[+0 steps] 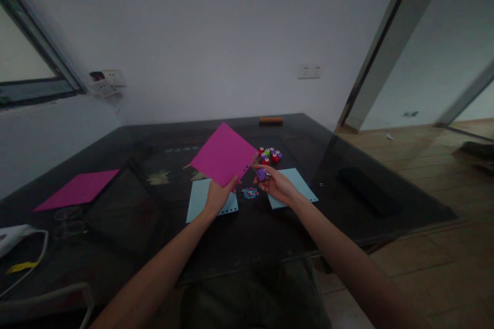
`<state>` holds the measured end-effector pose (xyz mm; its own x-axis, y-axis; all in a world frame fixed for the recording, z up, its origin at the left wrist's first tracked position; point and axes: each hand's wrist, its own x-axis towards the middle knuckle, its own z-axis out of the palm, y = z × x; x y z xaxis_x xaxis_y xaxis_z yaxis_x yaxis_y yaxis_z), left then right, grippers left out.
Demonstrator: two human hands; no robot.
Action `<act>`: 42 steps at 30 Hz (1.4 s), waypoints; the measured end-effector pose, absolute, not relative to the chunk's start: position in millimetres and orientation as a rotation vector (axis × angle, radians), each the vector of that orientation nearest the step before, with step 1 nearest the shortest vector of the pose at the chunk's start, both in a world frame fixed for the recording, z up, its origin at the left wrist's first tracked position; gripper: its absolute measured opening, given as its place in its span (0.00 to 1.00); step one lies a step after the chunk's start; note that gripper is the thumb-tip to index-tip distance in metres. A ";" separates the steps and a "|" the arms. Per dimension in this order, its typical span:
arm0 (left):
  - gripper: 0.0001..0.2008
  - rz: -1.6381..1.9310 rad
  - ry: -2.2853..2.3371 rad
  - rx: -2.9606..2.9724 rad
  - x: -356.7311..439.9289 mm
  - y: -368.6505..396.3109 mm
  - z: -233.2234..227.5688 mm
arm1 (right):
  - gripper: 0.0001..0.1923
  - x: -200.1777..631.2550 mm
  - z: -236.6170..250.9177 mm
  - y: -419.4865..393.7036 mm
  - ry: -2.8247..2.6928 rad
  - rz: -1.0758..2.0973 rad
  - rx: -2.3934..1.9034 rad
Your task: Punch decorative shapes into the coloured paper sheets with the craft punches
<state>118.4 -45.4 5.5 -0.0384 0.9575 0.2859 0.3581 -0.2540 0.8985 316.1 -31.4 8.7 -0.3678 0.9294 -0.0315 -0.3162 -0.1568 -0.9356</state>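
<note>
Magenta paper (222, 153) is held raised over the dark desk (262, 241), tilted like a diamond, and its near corner is pinched by the fingers of the left hand (218, 196), with the thumb laid across its face. Just to the right of its holed edge, and slightly nearer the body, a small purple object (261, 174) is gripped between the curled fingers of the right hand (281, 186). The holed edge is slanted away from the body towards the right, so the paper lies to the left of the right fingers, and of the two hands the left is the nearer to that edge's lower end. Whether the edge is touched by the purple object cannot be told; a narrow gap seems to be left between them.

Below the paper, a left pale blue sheet (196, 201) is partly covered by it and by the left hand, while a right pale blue sheet (299, 185) is overlapped by the right hand. Between them a patch of coloured bits (250, 194) is seen, too small to be made out singly. Beyond the right hand, eyed figures (267, 157) are clustered, some hidden behind others.
</note>
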 end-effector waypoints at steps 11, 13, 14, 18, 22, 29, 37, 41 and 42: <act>0.18 1.275 1.427 1.699 113.6 -41.5 4.6 | 0.19 318.7 17.0 -36.7 -1.165 1.522 -0.773; 0.19 1.265 1.445 1.728 111.4 -39.1 2.5 | 0.19 322.0 21.3 -36.5 -1.189 1.477 -0.784; 0.19 1.262 1.455 1.733 110.5 -38.0 1.7 | 0.19 324.6 23.4 -35.3 -1.194 1.450 -0.800; 0.19 1.272 1.450 1.723 109.0 -36.9 1.7 | 0.18 342.2 28.4 -18.9 -1.247 1.267 -0.942; 0.19 1.277 1.430 1.716 110.4 -39.0 5.0 | 0.15 367.2 22.9 15.5 -1.415 0.940 -1.153; 0.19 1.288 1.452 1.713 111.7 -39.1 6.2 | 0.13 380.5 -9.8 61.6 -1.806 0.414 -1.638; 0.19 1.233 1.448 1.732 113.3 -41.3 5.2 | 0.17 380.6 -20.5 58.1 -1.892 0.225 -1.788; 0.19 1.237 1.451 1.736 114.0 -41.5 5.9 | 0.17 385.7 -19.9 57.7 -1.904 0.222 -1.797; 0.19 1.234 1.450 1.736 114.2 -41.6 6.1 | 0.16 386.6 -19.8 57.7 -1.903 0.222 -1.796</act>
